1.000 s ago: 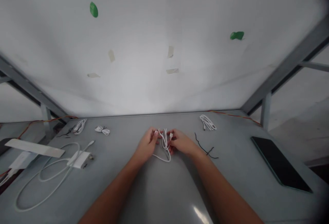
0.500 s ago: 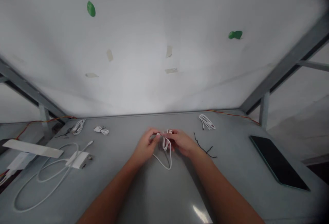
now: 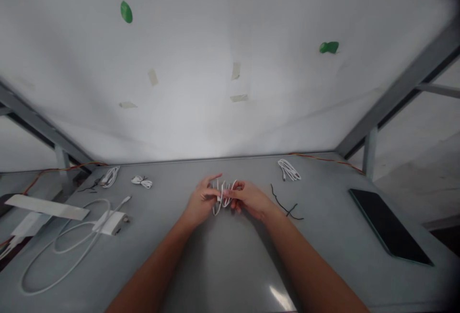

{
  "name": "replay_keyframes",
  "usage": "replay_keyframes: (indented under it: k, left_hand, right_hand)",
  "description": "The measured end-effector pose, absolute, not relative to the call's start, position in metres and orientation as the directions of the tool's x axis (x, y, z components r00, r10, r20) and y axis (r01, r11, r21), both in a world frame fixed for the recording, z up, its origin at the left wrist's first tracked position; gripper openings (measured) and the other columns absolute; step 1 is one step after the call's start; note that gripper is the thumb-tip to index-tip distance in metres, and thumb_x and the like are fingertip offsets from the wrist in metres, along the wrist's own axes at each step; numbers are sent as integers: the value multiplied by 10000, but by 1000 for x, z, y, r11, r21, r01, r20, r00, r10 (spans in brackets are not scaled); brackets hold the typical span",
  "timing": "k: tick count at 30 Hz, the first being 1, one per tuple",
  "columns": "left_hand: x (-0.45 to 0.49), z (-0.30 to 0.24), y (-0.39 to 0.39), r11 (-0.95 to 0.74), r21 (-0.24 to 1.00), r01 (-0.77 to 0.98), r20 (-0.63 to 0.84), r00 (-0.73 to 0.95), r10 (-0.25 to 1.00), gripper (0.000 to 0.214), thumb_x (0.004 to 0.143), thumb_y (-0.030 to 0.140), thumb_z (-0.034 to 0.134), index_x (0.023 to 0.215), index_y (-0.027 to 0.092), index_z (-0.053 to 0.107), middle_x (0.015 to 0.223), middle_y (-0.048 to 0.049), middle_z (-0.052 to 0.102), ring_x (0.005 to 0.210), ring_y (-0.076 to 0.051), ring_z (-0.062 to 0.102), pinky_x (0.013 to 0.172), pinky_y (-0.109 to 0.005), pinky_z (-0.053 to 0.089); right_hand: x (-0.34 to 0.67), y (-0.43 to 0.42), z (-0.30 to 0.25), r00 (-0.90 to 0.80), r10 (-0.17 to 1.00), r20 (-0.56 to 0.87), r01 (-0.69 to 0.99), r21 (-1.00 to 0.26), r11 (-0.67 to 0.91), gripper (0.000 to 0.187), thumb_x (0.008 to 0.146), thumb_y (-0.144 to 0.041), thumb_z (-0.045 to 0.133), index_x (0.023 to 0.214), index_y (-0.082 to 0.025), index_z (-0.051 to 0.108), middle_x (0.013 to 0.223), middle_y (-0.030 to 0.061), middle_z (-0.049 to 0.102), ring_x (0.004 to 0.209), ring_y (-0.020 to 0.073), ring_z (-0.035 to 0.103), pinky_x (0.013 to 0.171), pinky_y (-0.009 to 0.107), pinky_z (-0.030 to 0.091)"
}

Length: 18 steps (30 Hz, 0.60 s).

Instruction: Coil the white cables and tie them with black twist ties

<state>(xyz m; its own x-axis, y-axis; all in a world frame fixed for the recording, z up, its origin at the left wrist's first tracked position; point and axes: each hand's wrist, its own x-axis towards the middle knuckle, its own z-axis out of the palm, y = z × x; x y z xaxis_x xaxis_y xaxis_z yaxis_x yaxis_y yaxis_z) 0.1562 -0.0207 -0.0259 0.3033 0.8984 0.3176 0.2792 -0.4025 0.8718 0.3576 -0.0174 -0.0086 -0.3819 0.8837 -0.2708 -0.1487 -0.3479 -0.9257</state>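
White cable (image 3: 227,202) hangs in loose loops between a worker's two bare hands, above the middle of a grey table (image 3: 223,270). The right hand (image 3: 252,200) pinches the loops between thumb and fingers. The left hand (image 3: 200,202) has its index finger raised away from the thumb, with strands crossing at the fingertips; whether its hidden fingers grip the cable cannot be told.

Half a second ago a long slack loop drooped from the hands towards the table's near side. It has since been drawn up, and the cable now sits in narrower turns between the two hands. In judgement, that leaves the length better gathered, though still uneven and held in shape by the fingers alone; no tie can be made out on it.

Right of the table's centre lies a black tie (image 3: 288,213), apart from the right hand. A coiled white cord (image 3: 289,170) rests near the table's far edge on the right, and a dark-screened tablet (image 3: 391,226) lies by the table's right end. Towards the table's far left corner are a small bundle (image 3: 142,182) with a black tie around it and a second bundle (image 3: 112,177). A white charger (image 3: 109,223), its lead sprawling in wide curves, lies on the table's left side.
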Motion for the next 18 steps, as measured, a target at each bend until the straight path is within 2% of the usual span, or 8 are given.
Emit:
replay_keyframes:
  k: [2,5,10,14,16,18]
  left_hand:
    - [158,-30,-21,-388,892,233,312,304,900,201,925,309,673,852,242,848,1551,-115,546,1376,-353,546,1147,-585,442]
    - [161,-33,-23,-360,918,165,289,342,894,246,943,349,664,868,222,860,1603,-136,473,1302,-365,611,1065,-566,525]
    - [167,-33,-27,-410,907,96,363,318,876,277,956,382,685,771,229,824,1582,-122,496,1377,-337,565,1149,-580,466]
    - [169,-28,-30,-395,918,29,369,299,880,312,984,400,655,775,206,780,1534,-126,534,1352,-304,601,1154,-547,474]
    - [171,-25,-32,-335,942,-22,328,264,907,247,978,409,666,877,202,758,1537,-133,527,1341,-306,615,1114,-531,515]
    - [173,-23,-34,-240,966,-95,256,216,942,239,964,413,688,1118,230,701,1549,-143,520,1348,-310,613,1055,-501,563]
  right_hand:
    - [354,-19,-8,-405,876,-263,-196,-910,-365,531,651,-614,915,746,-174,634,627,8,680,491,111,593,404,208,409]
    - [350,-20,-7,-450,855,-257,-252,-882,-397,524,749,-665,825,777,-164,677,615,-1,657,506,105,578,434,216,419]
    - [349,-21,-7,-469,837,-282,-258,-862,-435,423,643,-442,956,783,-171,663,606,-27,646,514,97,549,459,217,394]
    - [353,-21,-4,-532,803,-267,-315,-818,-481,390,626,-350,962,823,-165,681,667,-20,664,533,93,561,483,220,403]
    - [356,-20,-1,-563,780,-272,-320,-799,-509,378,630,-329,960,839,-159,694,676,-22,654,537,86,554,483,214,396]
    - [358,-20,1,-577,769,-276,-311,-796,-519,376,642,-324,959,865,-155,708,670,-27,636,540,77,539,479,205,380]
